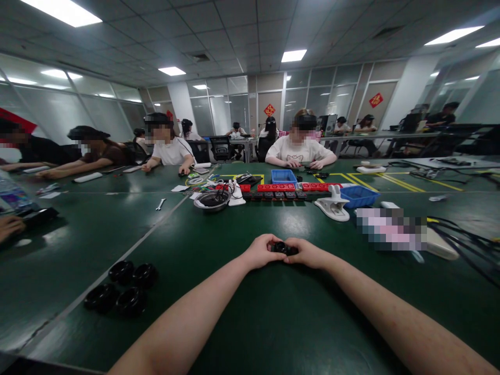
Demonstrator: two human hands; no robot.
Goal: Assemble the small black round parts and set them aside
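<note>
left hand (pixel 262 251) + right hand (pixel 307 252) | both grip small black part (pixel 284 248) | green table (pixel 250 312)

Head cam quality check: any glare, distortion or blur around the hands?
Head view: strong wide-angle warp, ceiling and table edges bowing; ceiling panels throw soft glare patches on the green table. The left hand and right hand are sharp and evenly lit, but the small black part between them is dark, its detail lost. The black rings are crisp. Pixelated block at right.
</note>
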